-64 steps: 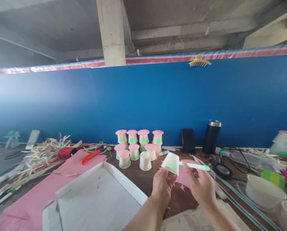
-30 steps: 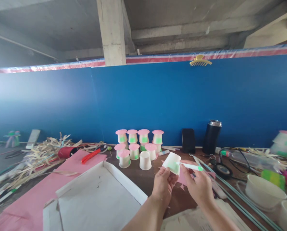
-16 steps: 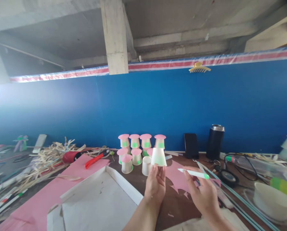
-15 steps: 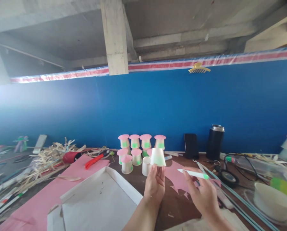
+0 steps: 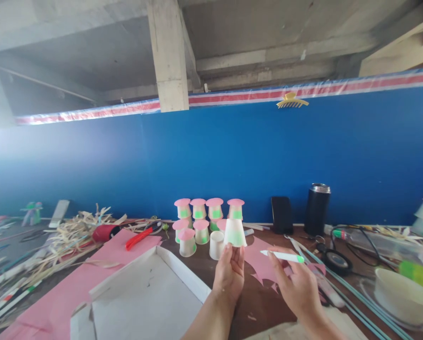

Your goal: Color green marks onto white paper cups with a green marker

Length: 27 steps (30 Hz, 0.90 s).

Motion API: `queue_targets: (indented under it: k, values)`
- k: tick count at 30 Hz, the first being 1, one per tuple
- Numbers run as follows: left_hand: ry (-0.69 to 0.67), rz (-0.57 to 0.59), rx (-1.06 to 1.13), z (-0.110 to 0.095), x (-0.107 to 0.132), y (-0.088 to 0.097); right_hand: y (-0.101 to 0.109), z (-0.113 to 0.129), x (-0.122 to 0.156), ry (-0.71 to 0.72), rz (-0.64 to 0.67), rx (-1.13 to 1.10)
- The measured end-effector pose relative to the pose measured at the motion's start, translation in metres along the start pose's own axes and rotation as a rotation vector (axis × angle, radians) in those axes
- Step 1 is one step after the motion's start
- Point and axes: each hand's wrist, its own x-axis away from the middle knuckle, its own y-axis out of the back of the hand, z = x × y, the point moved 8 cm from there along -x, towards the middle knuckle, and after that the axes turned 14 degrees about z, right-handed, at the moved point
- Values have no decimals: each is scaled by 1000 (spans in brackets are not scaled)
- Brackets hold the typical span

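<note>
In the middle of the head view, my left hand holds a white paper cup upside down by its rim, fingers beneath it. Green colour marks the lower side of that cup. To the right, my right hand is closed around a white marker with a green end, its tip pointing left towards the cup but apart from it. Behind the held cup stand several cups topped with pink paper discs, stacked and grouped, with green patches. A plain white cup stands just left of the held one.
A white shallow box and pink paper lie at left, with a red-handled tool. Cut pink paper lies under my hands. A black phone, black flask and white bowl are at right.
The held cup has shifted slightly to the right and turned a little, showing more green. The marker has moved slightly left, still in my right hand.
</note>
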Motion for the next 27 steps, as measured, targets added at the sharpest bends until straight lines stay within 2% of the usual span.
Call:
queue_targets:
  k: [8,17,22,27]
  values:
    - [122,123,-112,23,11,-8,1,3,-2,16,19,-10]
    - [169,212,-235,37,18,-20,-9,-1,-2,49,68,-26]
    - [204,176,-225,42,21,-21,-15,-6,-1,21,78,84]
    - [172,145,-250,39,21,-18,-23,-3,-1,30,118,148]
